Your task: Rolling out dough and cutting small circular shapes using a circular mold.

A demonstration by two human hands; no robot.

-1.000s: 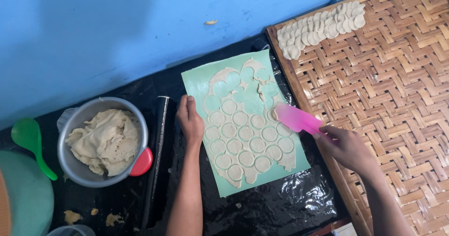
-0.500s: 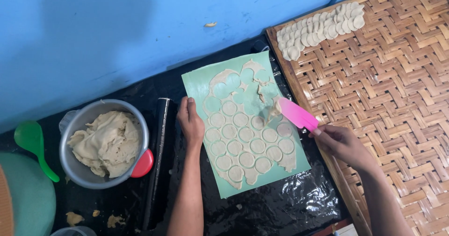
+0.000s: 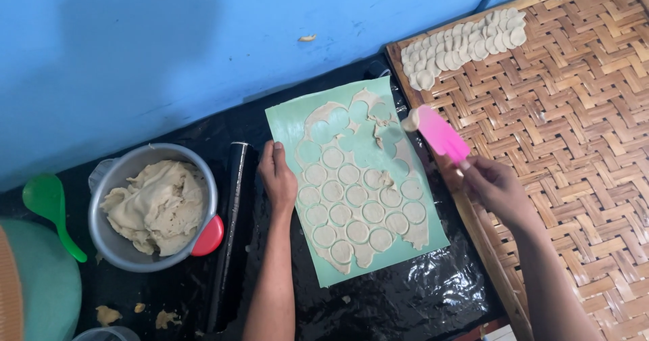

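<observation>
Two hands: left hand (image 3: 280,180) flat, fingers together, pinning the mat's (image 3: 287,119) left edge; right hand (image 3: 493,185) clamped on the pink scraper (image 3: 439,133).
Scraper: long axis runs up-left from the right hand, a dough disc (image 3: 410,120) on its tip, above the mat's right edge.
Nearer hand: right.
Tray: woven tray (image 3: 574,145) just right, disc row (image 3: 463,40) at its top-left corner.
Around: cut rounds (image 3: 358,206) on the mat, rolling pin (image 3: 233,236) and bowl (image 3: 111,243) left.
In the way: nothing between tip and row.
</observation>
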